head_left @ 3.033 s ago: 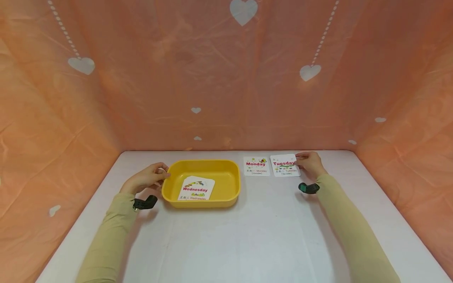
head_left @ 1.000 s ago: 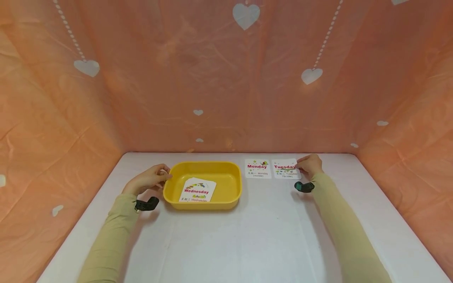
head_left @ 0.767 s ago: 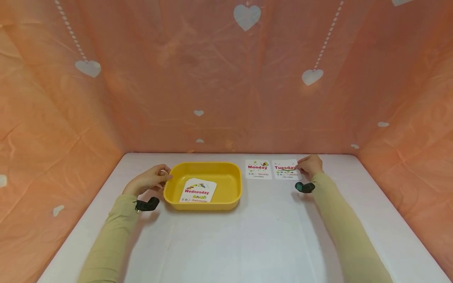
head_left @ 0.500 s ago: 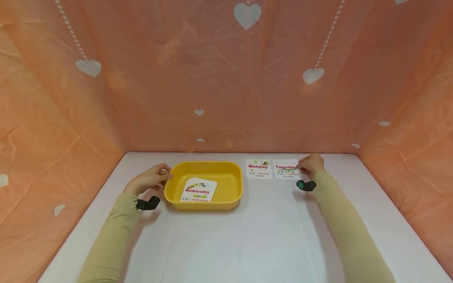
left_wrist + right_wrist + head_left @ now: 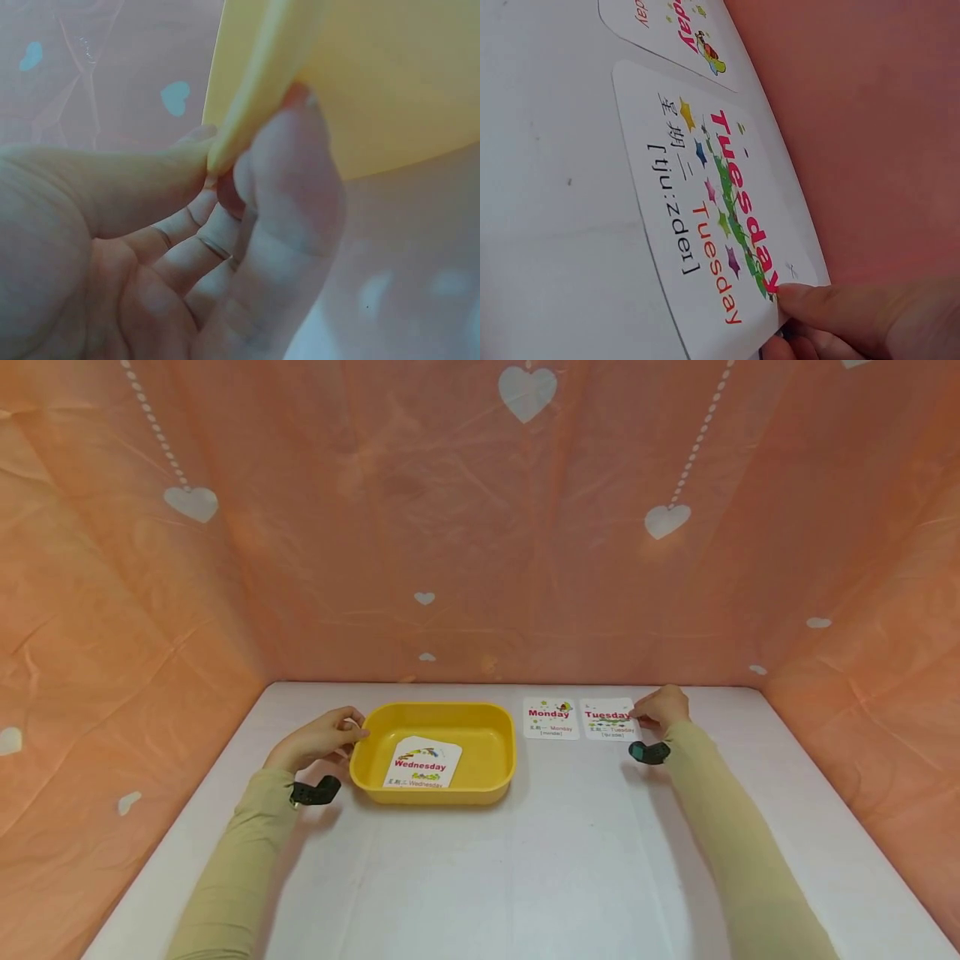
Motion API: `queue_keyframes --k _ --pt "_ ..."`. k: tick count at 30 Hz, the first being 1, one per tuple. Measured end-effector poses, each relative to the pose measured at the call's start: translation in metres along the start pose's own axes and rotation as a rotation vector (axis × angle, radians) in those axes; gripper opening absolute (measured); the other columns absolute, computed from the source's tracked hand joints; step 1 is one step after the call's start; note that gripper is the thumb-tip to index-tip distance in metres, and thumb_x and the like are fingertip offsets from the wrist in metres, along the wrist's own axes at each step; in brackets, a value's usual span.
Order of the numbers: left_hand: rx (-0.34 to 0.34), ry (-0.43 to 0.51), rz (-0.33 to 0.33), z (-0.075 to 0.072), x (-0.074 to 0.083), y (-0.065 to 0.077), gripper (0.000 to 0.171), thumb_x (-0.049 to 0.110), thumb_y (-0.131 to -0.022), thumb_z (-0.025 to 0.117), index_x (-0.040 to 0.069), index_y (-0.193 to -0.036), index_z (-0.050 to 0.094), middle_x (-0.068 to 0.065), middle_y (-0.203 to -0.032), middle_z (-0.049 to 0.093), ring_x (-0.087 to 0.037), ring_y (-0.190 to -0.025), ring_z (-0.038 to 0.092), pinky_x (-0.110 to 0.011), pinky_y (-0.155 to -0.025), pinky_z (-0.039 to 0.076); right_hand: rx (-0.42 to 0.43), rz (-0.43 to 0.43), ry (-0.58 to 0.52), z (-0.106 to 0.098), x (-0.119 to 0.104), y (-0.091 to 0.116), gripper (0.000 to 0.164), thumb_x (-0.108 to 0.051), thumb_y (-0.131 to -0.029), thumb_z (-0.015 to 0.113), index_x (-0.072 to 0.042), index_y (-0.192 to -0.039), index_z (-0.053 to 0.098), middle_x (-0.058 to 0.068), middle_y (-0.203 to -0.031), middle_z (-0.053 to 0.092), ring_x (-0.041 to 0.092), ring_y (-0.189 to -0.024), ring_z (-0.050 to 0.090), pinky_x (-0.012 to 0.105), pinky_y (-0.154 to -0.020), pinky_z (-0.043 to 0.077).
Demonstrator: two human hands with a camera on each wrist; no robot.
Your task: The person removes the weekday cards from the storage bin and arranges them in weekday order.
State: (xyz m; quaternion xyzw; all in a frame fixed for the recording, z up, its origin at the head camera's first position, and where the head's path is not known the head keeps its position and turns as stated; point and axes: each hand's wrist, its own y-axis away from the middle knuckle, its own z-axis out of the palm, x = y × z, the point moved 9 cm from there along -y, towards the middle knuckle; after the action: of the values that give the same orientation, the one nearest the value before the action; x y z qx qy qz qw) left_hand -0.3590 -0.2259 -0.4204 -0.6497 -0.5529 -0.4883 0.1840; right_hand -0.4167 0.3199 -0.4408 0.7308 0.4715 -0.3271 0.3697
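Note:
My left hand pinches the left rim of a yellow plastic tray, with thumb and fingers on either side of its wall in the left wrist view. Inside the tray lies a white flash card printed Wednesday, its lower edge hidden by the front wall. To the right of the tray, a Monday card lies face up on the table. Beside it, across a narrow gap, is a Tuesday card. My right hand holds that card at its right edge, thumb on the printed face and fingers curled at the edge.
The white table ends at the back against an orange cloth with white hearts. More of this cloth stands at both sides. A black wrist camera is on my left wrist, another camera on my right.
The Tuesday card, slightly higher and tilted three seconds ago, now lies flat and level with the Monday card. Both hands keep their holds; the head view has shifted slightly.

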Motion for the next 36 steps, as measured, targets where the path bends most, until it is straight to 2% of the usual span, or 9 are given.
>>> queue_keyframes --k 7,12,15,19,22,24,27,30,36 --pt "0.001 -0.014 0.003 0.000 0.001 0.001 0.026 0.017 -0.099 0.052 -0.001 -0.113 0.042 -0.013 -0.088 0.056 -0.021 -0.073 0.057 -0.032 -0.062 0.052 0.002 -0.026 0.017 0.001 0.000 0.002 0.033 0.000 -0.077 0.074 0.013 -0.106 0.064 0.017 -0.087 0.066 0.016 -0.062 0.059 0.025 -0.056 0.052" --pt "0.000 -0.010 -0.005 0.000 0.000 0.001 0.026 0.019 -0.099 0.052 -0.001 -0.114 0.042 -0.012 -0.088 0.057 -0.022 -0.074 0.058 -0.032 -0.063 0.052 0.005 -0.060 -0.012 0.001 -0.001 0.003 0.030 0.001 -0.076 0.074 0.014 -0.102 0.065 0.010 -0.075 0.065 0.012 -0.058 0.059 0.024 -0.055 0.052" --pt "-0.005 -0.005 -0.004 0.001 0.001 0.002 0.027 0.019 -0.100 0.052 -0.001 -0.115 0.042 -0.012 -0.089 0.057 -0.022 -0.074 0.058 -0.033 -0.063 0.052 -0.004 -0.052 -0.048 0.000 -0.002 0.005 0.029 -0.002 -0.081 0.071 0.014 -0.104 0.064 0.006 -0.074 0.064 0.012 -0.059 0.059 0.024 -0.056 0.052" --pt "-0.005 -0.005 -0.004 0.000 0.002 0.002 0.027 0.019 -0.100 0.052 -0.001 -0.115 0.042 -0.013 -0.089 0.057 -0.021 -0.073 0.058 -0.034 -0.063 0.052 -0.031 -0.028 -0.117 0.001 -0.007 0.008 0.030 -0.007 -0.088 0.066 0.011 -0.111 0.060 0.005 -0.081 0.061 0.011 -0.064 0.058 0.024 -0.062 0.052" --pt "0.000 -0.005 -0.009 0.000 0.001 0.001 0.026 0.017 -0.099 0.052 -0.001 -0.114 0.042 -0.014 -0.089 0.057 -0.022 -0.073 0.059 -0.034 -0.063 0.052 -0.083 -0.037 -0.151 0.006 -0.017 0.011 0.034 -0.011 -0.092 0.062 0.010 -0.118 0.056 0.011 -0.094 0.060 0.015 -0.074 0.058 0.028 -0.073 0.052" --pt "-0.004 -0.008 -0.003 0.000 0.001 0.001 0.025 0.017 -0.099 0.052 -0.001 -0.114 0.042 -0.015 -0.090 0.057 -0.023 -0.073 0.059 -0.034 -0.063 0.052 -0.132 -0.071 -0.143 0.011 -0.027 0.015 0.039 -0.013 -0.094 0.059 0.011 -0.124 0.053 0.019 -0.106 0.060 0.021 -0.085 0.060 0.032 -0.083 0.051" --pt "0.002 -0.009 -0.008 -0.001 0.000 0.000 0.025 0.016 -0.099 0.052 -0.001 -0.114 0.042 -0.015 -0.089 0.057 -0.022 -0.074 0.058 -0.033 -0.063 0.052 -0.218 -0.114 -0.153 0.021 -0.044 0.024 0.044 -0.014 -0.098 0.054 0.014 -0.131 0.045 0.030 -0.126 0.051 0.035 -0.108 0.056 0.041 -0.097 0.044" --pt "0.002 -0.016 -0.003 -0.001 0.000 -0.001 0.027 0.017 -0.099 0.052 -0.001 -0.116 0.042 -0.014 -0.089 0.057 -0.021 -0.074 0.058 -0.033 -0.063 0.053 -0.294 -0.160 -0.165 0.033 -0.060 0.033 0.046 -0.013 -0.100 0.050 0.016 -0.134 0.040 0.034 -0.133 0.044 0.043 -0.121 0.048 0.045 -0.100 0.040" --pt "-0.005 -0.011 0.001 -0.001 0.001 0.000 0.029 0.018 -0.099 0.053 -0.002 -0.117 0.041 -0.012 -0.087 0.056 -0.021 -0.073 0.057 -0.033 -0.062 0.053 -0.346 -0.213 -0.227 0.056 -0.083 0.045 0.044 -0.011 -0.100 0.049 0.015 -0.134 0.041 0.035 -0.131 0.046 0.045 -0.121 0.046 0.046 -0.097 0.042"
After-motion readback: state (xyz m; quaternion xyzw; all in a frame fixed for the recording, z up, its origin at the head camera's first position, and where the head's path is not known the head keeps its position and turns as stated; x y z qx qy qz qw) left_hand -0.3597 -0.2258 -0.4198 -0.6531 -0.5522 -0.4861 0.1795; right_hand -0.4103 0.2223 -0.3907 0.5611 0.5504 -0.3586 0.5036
